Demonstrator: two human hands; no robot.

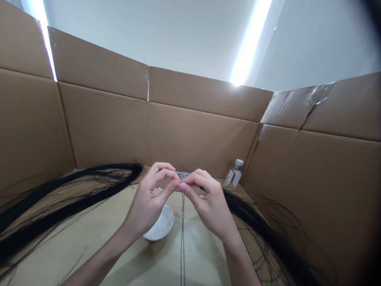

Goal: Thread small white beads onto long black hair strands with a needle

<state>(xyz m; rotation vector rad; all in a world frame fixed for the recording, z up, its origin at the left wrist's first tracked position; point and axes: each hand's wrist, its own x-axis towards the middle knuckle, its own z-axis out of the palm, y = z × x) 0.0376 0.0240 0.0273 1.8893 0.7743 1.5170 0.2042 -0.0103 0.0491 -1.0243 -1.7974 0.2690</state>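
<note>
My left hand (154,196) and my right hand (205,198) meet in the middle, each pinched between thumb and forefinger, with the fingertips touching. A thin dark doubled cord (182,242) runs from just under the fingertips toward the bottom of the view. On it sits a small pale bead (183,214). What lies right between the fingertips is too small to make out, but the cord leads up to them. Partly hidden behind my hands is a black-and-white patterned piece (185,174). A white bowl (168,228) with small clear bits inside stands below my left hand.
Long black strands lie in bundles at left (80,202) and in another bundle at right (262,226). A clear bottle (233,176) with a white cap stands at the back right. Cardboard walls (202,135) surround the pale table surface (119,222).
</note>
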